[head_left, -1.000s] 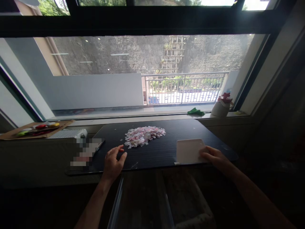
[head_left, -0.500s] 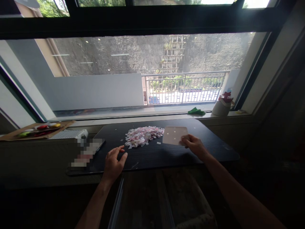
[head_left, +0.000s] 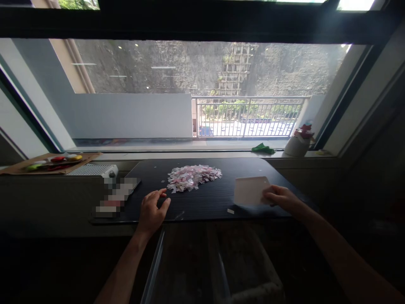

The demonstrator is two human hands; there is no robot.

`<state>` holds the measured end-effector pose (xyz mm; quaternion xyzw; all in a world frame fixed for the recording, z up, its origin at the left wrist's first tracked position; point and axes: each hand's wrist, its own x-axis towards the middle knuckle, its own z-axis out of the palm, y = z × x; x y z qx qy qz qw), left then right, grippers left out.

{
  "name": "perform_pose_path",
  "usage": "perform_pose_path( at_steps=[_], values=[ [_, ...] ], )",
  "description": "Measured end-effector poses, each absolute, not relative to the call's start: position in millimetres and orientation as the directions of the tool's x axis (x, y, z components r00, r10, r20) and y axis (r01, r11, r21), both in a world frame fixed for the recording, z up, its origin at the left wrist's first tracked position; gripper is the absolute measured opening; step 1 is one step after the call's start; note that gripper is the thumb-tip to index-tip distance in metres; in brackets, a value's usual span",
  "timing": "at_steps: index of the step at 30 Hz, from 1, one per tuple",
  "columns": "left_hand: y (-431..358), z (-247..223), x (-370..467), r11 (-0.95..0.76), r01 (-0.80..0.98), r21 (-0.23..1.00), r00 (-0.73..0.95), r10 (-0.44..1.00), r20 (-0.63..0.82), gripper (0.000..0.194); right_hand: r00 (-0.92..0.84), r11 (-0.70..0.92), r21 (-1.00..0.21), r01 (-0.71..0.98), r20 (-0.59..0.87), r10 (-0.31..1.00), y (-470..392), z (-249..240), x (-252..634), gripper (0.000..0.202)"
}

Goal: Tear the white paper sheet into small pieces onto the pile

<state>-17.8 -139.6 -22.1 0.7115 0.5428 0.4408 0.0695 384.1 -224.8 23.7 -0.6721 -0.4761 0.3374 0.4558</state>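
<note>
My right hand [head_left: 278, 197] pinches the right edge of a white rectangular card [head_left: 251, 190] with rounded corners. It is held tilted at the right side of the dark table; I cannot tell whether its lower edge touches the surface. One small paper scrap [head_left: 230, 211] lies just below the card's left corner. A heap of pinkish-white paper scraps [head_left: 193, 177] sits in the middle of the table. My left hand [head_left: 153, 211] is at the heap's near left, fingers loosely bent and thumb apart, with nothing in it.
The dark table [head_left: 202, 209] stands against a window sill. A partly pixelated phone-like object [head_left: 122, 194] lies at its left end. On the sill are a green crumpled cloth [head_left: 263, 148] and a pale container [head_left: 297, 144]. A white ridged appliance [head_left: 95, 171] is at the left.
My right hand and the card have moved right and nearer to me, away from the heap. A loose scrap has shifted the same way. My left hand stays nearly in place.
</note>
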Motion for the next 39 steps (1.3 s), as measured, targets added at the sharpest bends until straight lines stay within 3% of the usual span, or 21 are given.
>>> perform_pose_path(
  at_steps=[13, 19, 31, 39],
  values=[
    [-139, -22, -20, -0.396, 0.71, 0.582, 0.029, 0.843, 0.538, 0.041, 0.188, -0.194, -0.941, 0.279, -0.144, 0.971, -226, 20, 366, 0.024],
    [-139, -22, -20, -0.405, 0.711, 0.575, 0.032, 0.835, 0.549, 0.041, 0.234, -0.137, -0.964, 0.227, -0.083, 0.969, -216, 18, 361, 0.024],
    [-139, -22, -20, -0.408, 0.712, 0.571, 0.045, 0.838, 0.544, 0.038, 0.082, -0.146, -0.954, 0.262, -0.129, 0.988, -228, 21, 367, 0.029],
    [-140, -25, -17, -0.428, 0.717, 0.55, 0.046, 0.817, 0.575, 0.036, 0.265, 0.067, -0.974, 0.219, 0.125, 0.956, -185, 7, 323, 0.027]
  ],
)
